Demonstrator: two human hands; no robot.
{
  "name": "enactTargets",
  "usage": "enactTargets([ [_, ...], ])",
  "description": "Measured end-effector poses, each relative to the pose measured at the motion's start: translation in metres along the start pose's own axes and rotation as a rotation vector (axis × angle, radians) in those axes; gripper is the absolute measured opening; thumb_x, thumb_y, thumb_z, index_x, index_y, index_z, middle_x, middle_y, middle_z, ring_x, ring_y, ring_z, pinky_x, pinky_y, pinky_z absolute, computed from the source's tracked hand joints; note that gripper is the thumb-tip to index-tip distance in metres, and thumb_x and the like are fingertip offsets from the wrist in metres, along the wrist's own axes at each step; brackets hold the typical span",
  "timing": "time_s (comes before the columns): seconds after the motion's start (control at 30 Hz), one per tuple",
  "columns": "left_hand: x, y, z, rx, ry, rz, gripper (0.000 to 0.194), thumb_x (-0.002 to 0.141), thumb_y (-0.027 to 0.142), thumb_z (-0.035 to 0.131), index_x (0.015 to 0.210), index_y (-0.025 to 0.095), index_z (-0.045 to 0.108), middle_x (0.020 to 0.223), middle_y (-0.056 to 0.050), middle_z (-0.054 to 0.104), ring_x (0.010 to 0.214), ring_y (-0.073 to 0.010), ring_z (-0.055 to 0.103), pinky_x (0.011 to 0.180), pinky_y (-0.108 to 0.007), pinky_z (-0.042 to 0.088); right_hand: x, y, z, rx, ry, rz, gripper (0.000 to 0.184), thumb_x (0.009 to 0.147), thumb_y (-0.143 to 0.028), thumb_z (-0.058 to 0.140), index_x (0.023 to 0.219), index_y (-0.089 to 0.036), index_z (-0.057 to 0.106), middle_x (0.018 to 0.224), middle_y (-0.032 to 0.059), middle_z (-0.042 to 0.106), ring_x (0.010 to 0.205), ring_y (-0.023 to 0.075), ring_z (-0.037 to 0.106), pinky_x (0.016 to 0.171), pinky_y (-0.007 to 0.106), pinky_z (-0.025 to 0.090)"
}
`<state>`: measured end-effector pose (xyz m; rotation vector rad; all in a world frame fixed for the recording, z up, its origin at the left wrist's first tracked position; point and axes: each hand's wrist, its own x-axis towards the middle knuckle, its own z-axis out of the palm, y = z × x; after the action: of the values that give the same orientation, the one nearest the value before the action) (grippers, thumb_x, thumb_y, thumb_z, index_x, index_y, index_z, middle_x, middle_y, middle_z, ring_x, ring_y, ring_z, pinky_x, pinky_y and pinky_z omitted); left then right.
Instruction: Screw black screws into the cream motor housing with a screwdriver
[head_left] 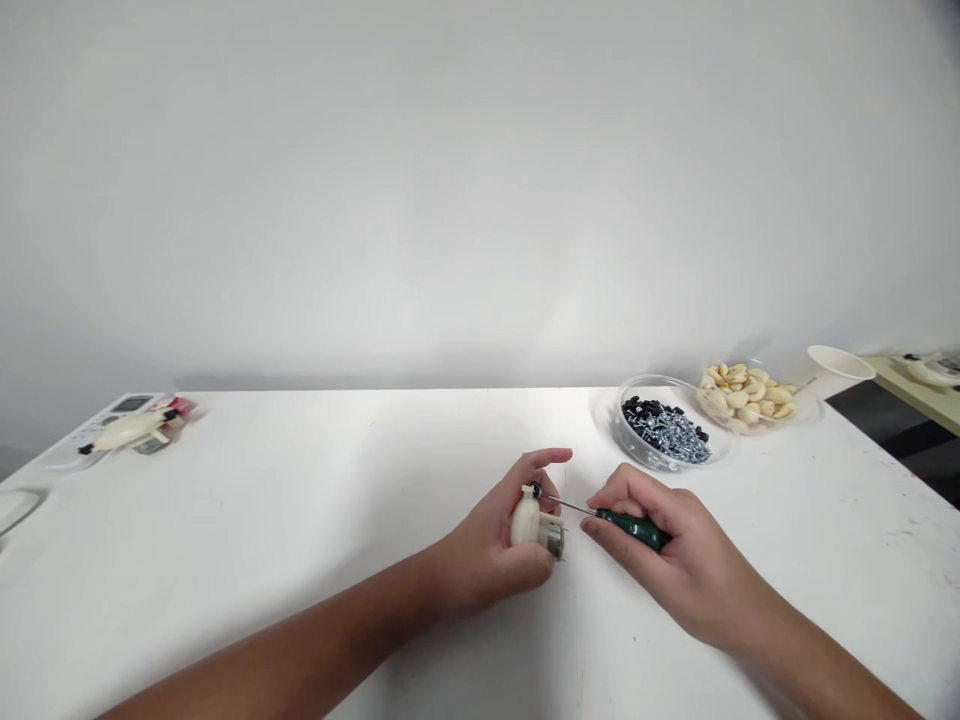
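Note:
My left hand [506,545] is wrapped round a small cream plastic housing with a motor [527,518], its silvery metal can showing at the right side. A small black piece [535,489] sits at the top of the housing. In my right hand [675,550] is a screwdriver [632,527] with a dark green handle, gripped between thumb and fingers. Its thin shaft points left, and the tip meets or nearly meets the black piece. My left index finger stretches out above the housing. The lower part of the housing is hidden by my left thumb.
Right of centre, a clear round dish [667,430] holds black pieces and silvery screws. Behind it are a clear container of cream plastic parts [750,395] and a tilted white cup [836,368]. At far left, another cream assembly [127,432] lies by a white device [101,412] with a small display.

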<state>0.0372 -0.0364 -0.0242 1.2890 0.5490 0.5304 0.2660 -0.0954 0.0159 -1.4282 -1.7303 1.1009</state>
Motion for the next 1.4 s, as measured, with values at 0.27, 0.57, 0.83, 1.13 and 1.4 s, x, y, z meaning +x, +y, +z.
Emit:
enactTargets([
  [0.27,0.001,0.000,0.001,-0.002,-0.025,0.013,0.089,0.069,0.004,0.057,0.149,0.039,0.040,0.104,0.002,0.044,0.072,-0.0078,0.047,0.062,-0.023,0.039,0.005,-0.005,0.001,0.242,-0.036,0.158,0.034,0.103,-0.049,0.062,0.087,-0.020,0.054,0.066,-0.0070,0.038,0.061,0.0112,0.032,0.057,0.026,0.025],
  [0.57,0.002,0.003,0.001,0.014,-0.049,-0.007,0.089,0.066,0.002,0.057,0.147,0.036,0.040,0.103,0.002,0.044,0.067,-0.0055,0.044,0.057,-0.021,0.036,0.009,0.002,-0.001,0.491,-0.139,0.256,0.042,0.098,-0.057,0.068,0.087,-0.020,0.052,0.060,-0.0102,0.035,0.052,0.0070,0.020,0.049,0.025,0.014],
  [0.83,0.001,0.005,0.002,0.019,-0.041,-0.022,0.089,0.066,0.002,0.059,0.147,0.034,0.040,0.103,0.002,0.046,0.067,-0.0060,0.044,0.057,-0.021,0.036,0.006,0.000,0.002,0.647,-0.143,0.369,0.043,0.095,-0.057,0.072,0.084,-0.021,0.051,0.053,-0.0126,0.031,0.044,0.0038,0.012,0.045,0.024,0.008],
  [1.13,0.002,0.003,0.004,-0.002,-0.025,-0.025,0.091,0.067,0.001,0.062,0.149,0.034,0.039,0.105,0.001,0.046,0.068,-0.0050,0.044,0.058,-0.020,0.037,0.006,0.007,0.002,0.835,-0.184,0.455,0.044,0.096,-0.048,0.075,0.079,-0.021,0.044,0.055,-0.0117,0.034,0.043,0.0029,0.011,0.043,0.022,0.009],
  [1.4,0.002,-0.003,0.004,-0.010,-0.034,-0.013,0.088,0.070,0.003,0.065,0.148,0.034,0.041,0.109,0.000,0.046,0.070,-0.0058,0.046,0.059,-0.020,0.039,0.006,0.010,0.000,0.932,-0.218,0.596,0.054,0.091,-0.047,0.080,0.075,-0.021,0.035,0.057,-0.0119,0.027,0.044,0.0024,0.008,0.043,0.021,0.006],
])
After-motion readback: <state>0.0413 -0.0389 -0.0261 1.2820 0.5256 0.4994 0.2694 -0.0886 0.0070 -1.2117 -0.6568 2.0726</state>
